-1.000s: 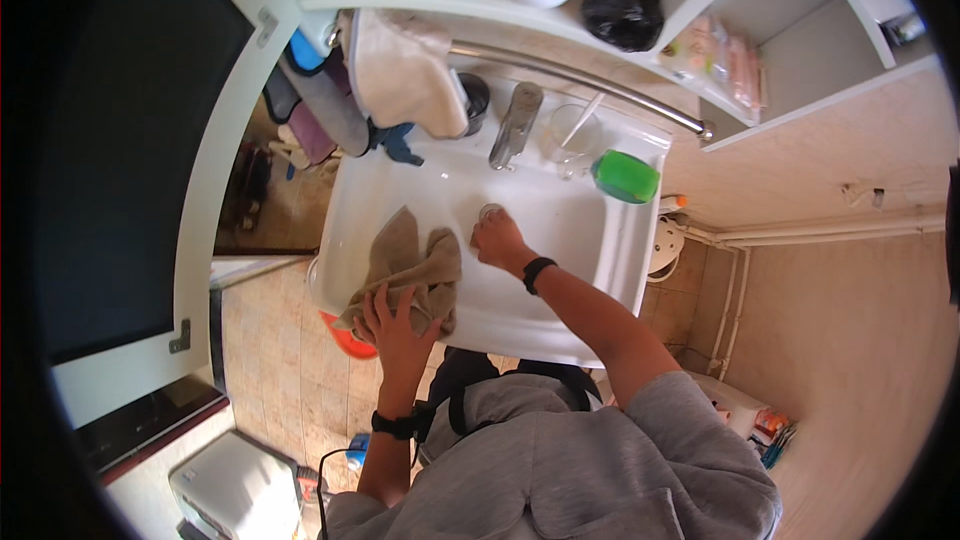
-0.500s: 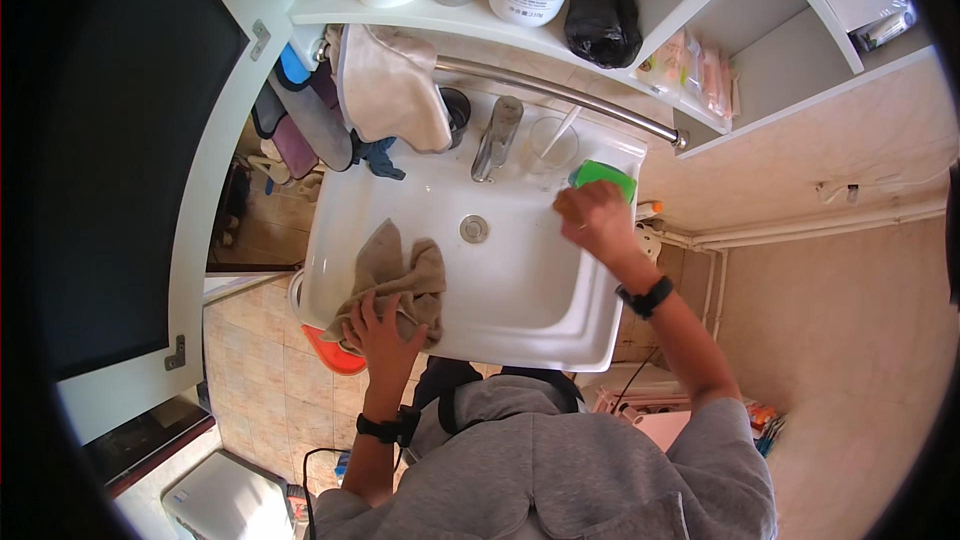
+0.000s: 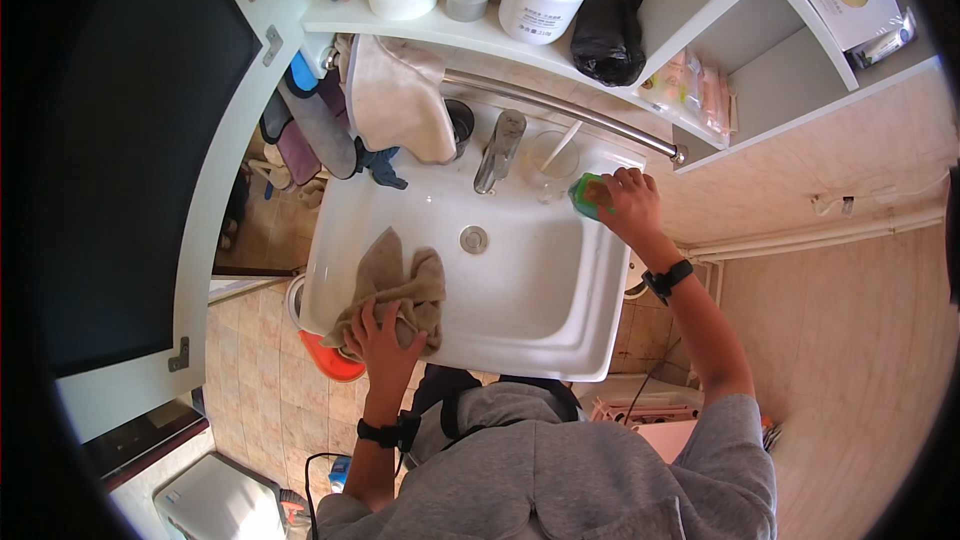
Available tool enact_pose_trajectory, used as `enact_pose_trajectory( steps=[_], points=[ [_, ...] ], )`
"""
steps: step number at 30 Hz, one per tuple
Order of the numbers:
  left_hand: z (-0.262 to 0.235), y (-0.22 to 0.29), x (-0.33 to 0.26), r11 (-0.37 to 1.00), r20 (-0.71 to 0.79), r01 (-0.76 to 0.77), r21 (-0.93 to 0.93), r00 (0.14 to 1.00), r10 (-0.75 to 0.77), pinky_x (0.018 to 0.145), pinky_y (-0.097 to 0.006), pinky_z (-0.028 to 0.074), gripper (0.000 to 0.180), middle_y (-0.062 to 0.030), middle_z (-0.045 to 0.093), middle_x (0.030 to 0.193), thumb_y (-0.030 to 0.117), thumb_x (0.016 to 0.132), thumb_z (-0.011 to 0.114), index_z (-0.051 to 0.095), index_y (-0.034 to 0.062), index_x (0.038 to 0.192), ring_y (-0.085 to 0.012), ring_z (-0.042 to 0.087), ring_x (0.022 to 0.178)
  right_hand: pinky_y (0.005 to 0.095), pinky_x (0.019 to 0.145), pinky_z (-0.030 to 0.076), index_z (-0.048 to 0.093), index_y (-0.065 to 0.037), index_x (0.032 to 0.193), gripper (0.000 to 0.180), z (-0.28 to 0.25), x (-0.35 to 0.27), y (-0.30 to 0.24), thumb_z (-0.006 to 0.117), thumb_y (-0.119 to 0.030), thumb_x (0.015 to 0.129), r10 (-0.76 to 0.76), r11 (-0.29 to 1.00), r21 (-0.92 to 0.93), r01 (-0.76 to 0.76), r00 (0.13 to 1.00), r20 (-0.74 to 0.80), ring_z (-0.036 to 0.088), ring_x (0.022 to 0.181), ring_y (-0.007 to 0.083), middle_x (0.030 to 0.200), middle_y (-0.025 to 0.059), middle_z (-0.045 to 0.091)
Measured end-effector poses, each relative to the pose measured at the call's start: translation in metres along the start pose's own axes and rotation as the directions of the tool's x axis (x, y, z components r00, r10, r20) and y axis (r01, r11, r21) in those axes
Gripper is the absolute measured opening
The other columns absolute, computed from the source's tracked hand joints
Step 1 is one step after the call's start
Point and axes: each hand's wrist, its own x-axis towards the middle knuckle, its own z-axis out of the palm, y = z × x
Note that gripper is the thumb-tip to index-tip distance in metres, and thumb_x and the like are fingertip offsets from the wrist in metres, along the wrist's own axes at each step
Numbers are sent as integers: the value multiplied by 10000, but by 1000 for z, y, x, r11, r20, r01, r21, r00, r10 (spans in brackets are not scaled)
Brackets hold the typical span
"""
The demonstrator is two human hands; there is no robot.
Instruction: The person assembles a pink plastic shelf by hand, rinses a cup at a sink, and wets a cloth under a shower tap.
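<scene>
My left hand (image 3: 385, 348) is curled over a damp-looking brown towel (image 3: 410, 290), bunched on the near left rim of the white sink (image 3: 520, 300) and spilling into the basin. At the far right corner of the sink my right hand (image 3: 634, 208) is at a green soap dish (image 3: 581, 198), fingers bent around a brown bar of soap (image 3: 597, 193). The hand hides part of the dish, and its fingertips are partly hidden too.
Behind the basin stand a faucet (image 3: 500, 150) and a clear cup (image 3: 552, 155) with a white stick in it. A metal rail (image 3: 560, 105) carries a beige cloth (image 3: 395, 100). Above are a shelf with bottles and jars and, at left, an open cabinet door (image 3: 190, 240).
My right hand has carried the brown soap up and to the right, from over the basin to the green dish. My left hand remains on the towel.
</scene>
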Motion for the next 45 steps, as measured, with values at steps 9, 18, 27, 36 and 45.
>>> enact_pose_trajectory(
  steps=[9,18,27,36,45],
  points=[
    [0,-1,3,1000,-14,-14,-22,1000,14,1121,-702,175,708,-127,374,1514,395,714,823,584,206,1353,-399,284,1431,441,942,462,663,-100,1121,445,2,-4,-2,746,-163,689,-12,1000,-24,13,999,44,557,1110,288,1111,87,596],
    [2,-5,3,999,-20,-18,-31,1000,18,1127,-688,176,702,-118,376,1512,405,717,822,585,217,1350,-394,297,1418,431,924,465,662,-92,1048,379,4,-10,-7,745,-124,680,-57,998,-31,58,998,21,547,1112,282,1080,81,581],
    [3,-7,6,1000,-27,-24,-13,999,24,1129,-623,202,690,-117,422,1483,415,690,833,620,194,1308,-383,346,1385,413,867,484,679,-82,931,309,-21,-4,21,785,-144,647,24,999,-28,-23,999,30,593,1000,283,950,65,647],
    [3,-8,10,998,-23,-51,-32,998,51,1132,-660,181,697,-128,404,1492,408,692,830,613,195,1320,-399,321,1396,397,800,534,755,-3,997,348,-2,0,73,801,-255,761,232,851,383,-359,912,340,650,908,279,909,126,718],
    [-2,-4,6,999,-12,-25,-26,1000,24,1145,-626,188,679,-136,425,1476,426,718,811,617,172,1316,-395,348,1382,353,827,521,749,-24,1096,345,1,11,83,681,-323,939,203,744,434,-507,792,576,668,890,225,936,127,733]
  ],
)
